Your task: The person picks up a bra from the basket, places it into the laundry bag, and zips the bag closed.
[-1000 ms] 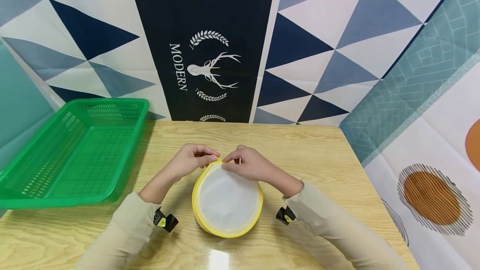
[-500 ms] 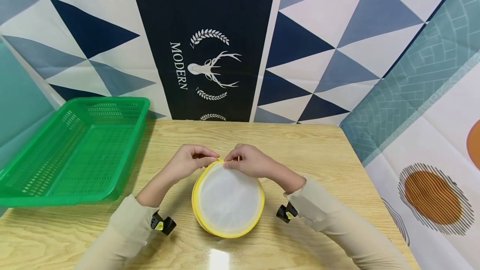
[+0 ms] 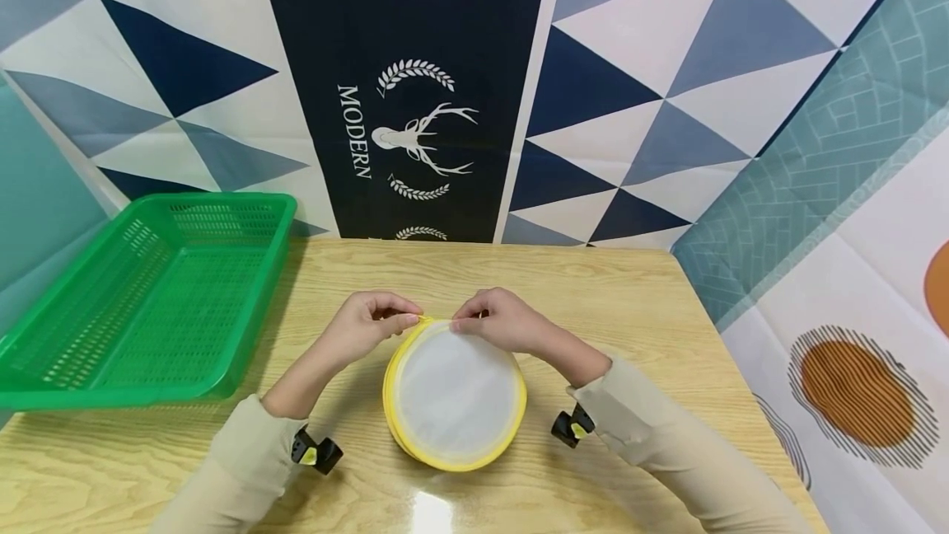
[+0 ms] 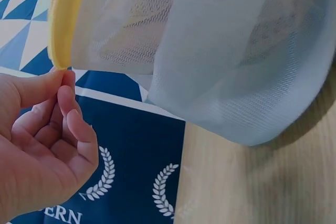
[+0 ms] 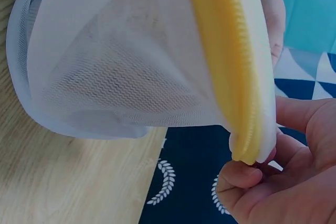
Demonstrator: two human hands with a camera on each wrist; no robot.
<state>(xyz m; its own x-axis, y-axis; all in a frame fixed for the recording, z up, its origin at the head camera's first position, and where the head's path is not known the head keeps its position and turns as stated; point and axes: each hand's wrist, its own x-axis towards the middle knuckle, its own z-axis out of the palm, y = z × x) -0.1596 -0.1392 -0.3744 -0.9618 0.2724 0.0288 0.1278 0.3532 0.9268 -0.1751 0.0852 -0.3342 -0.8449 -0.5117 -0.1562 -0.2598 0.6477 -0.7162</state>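
Observation:
A round white mesh laundry bag [image 3: 458, 398] with a yellow zipper rim stands on the table, its flat lid facing up. My left hand [image 3: 371, 324] pinches the yellow edge at the far left of the rim between thumb and forefinger. Along the same rim, a little to the right, my right hand [image 3: 504, 321] grips the edge with its thumb over the lid. The right wrist view shows the yellow zipper [image 5: 236, 77] running down to the right fingertips. In the left wrist view the mesh side [image 4: 220, 77] hangs in soft folds.
A green plastic basket [image 3: 248, 303] stands at the left of the wooden table [image 3: 608, 303]. Patterned cloth [image 3: 437, 7] covers the wall behind, and more hangs at the right side. Each wrist carries a small black camera [image 3: 317, 452].
My hands have drawn apart along the rim, the left going left and the right going right. The bag has shifted slightly to the right.

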